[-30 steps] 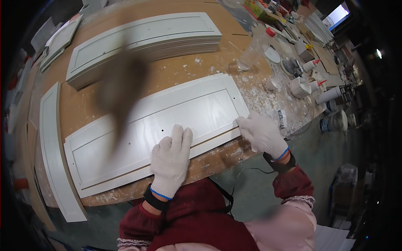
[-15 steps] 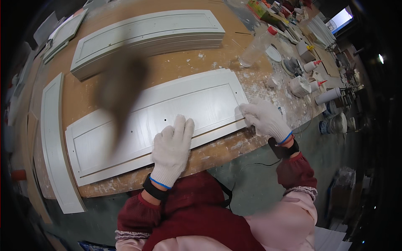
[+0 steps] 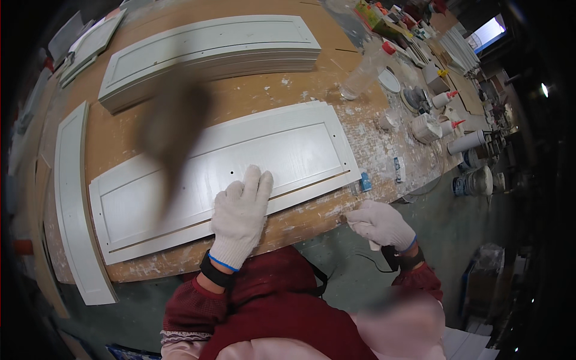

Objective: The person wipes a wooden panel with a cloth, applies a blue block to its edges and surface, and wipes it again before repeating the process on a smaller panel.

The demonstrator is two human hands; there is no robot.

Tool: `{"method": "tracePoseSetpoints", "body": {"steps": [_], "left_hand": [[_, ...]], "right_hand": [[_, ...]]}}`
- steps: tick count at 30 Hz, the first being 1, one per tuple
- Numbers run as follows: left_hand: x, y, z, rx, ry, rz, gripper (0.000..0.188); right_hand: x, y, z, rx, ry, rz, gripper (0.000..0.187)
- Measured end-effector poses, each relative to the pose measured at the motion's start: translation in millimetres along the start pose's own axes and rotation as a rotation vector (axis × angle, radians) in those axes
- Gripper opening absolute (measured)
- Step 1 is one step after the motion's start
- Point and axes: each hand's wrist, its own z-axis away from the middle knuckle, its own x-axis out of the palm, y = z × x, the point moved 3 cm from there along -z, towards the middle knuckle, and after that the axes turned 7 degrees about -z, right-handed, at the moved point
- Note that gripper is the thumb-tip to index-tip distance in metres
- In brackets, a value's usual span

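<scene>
A white panel [image 3: 288,147] with a recessed centre and small dark holes lies on the brown work table, on top of what looks like another white panel. My gloved left hand [image 3: 240,210] rests flat on its near edge, fingers stretched out. Off the table's near edge, to the right of the panel, my gloved right hand [image 3: 381,225] is closed with its fingertips pinched together. A small brownish bit shows at those fingertips, too small to name. A little blue-and-white piece [image 3: 365,182] lies by the panel's right corner.
A stack of similar panels [image 3: 210,39] stands farther back. One narrow panel [image 3: 75,204] lies along the left edge. To the right are a clear bottle with a red cap [image 3: 369,69], a white tub [image 3: 426,128] and glue bottles [image 3: 444,98]. A blurred dark shape [image 3: 174,120] blocks part of the view.
My right hand has left the panel's right corner and come nearer to me, past the table edge, uncovering the blue-and-white piece. My left hand stays on the panel.
</scene>
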Motion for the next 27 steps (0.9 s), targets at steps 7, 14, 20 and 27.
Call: {"method": "tracePoseSetpoints", "body": {"steps": [7, 14, 20, 27], "left_hand": [[-6, -1, -2, 0.003, -0.057, 0.027, 0.045], [-23, -11, 1, 0.051, -0.098, 0.223, 0.064], [-44, -34, 30, 0.004, -0.095, 0.154, 0.068], [-65, -38, 53, 0.081, -0.068, 0.567, 0.053]], "right_hand": [[26, -17, -18, -0.02, 0.041, -0.288, 0.011], [73, -45, -54, -0.214, 0.089, -0.307, 0.012], [80, -48, -48, -0.438, 0.38, -0.242, 0.031], [119, -85, -98, -0.691, 0.652, 0.146, 0.031]]}}
